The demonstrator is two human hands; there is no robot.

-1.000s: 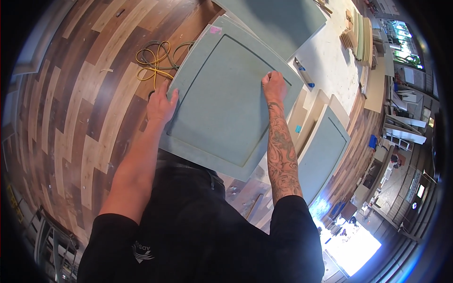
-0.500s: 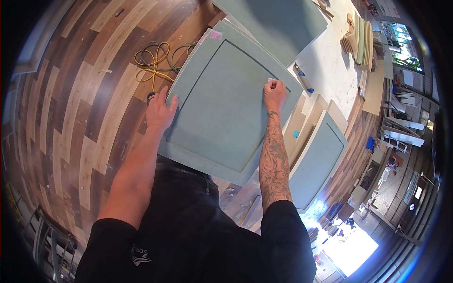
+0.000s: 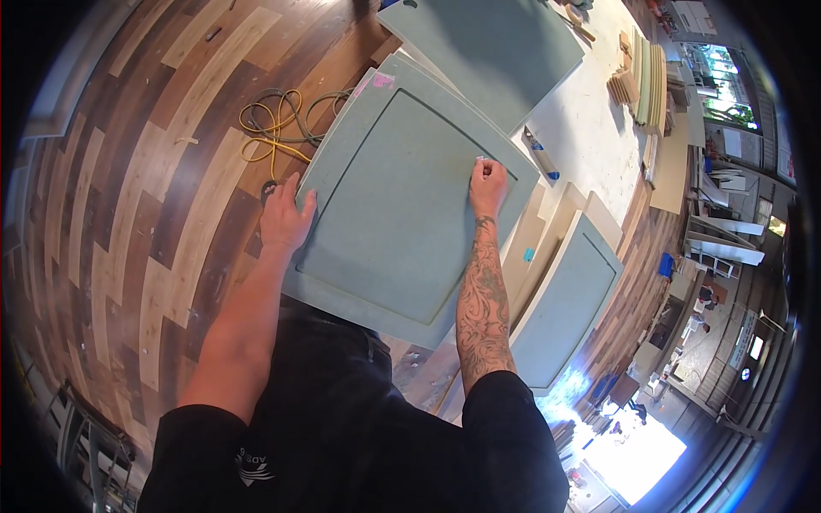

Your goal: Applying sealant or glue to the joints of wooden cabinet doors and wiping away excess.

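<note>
A grey-green cabinet door (image 3: 393, 201) with a grooved rectangular border lies flat in front of me, tilted in view. My left hand (image 3: 286, 218) rests at its left edge, fingers stretched and thumb apart near the rim. Toward the door's right side, my right hand (image 3: 488, 184) is closed in a pinch over the surface. A small pale piece (image 3: 481, 159) pokes out from its fingertips; its kind is too small to make out. Pink tape (image 3: 382, 80) sticks to the door's far left corner.
Beyond lies another grey-green panel (image 3: 487, 51). A blue-handled handsaw (image 3: 541, 154) is on the white work surface (image 3: 590, 128). To the right leans a second grooved door (image 3: 569, 308). Yellow cord (image 3: 275, 128) coils on the wood-plank floor (image 3: 162, 197). Stacked strips (image 3: 650, 85) stand farther back.
My right hand has shifted slightly left and nearer over the door, still pinched. The whole view has moved a little; my left hand stays at the door's edge.
</note>
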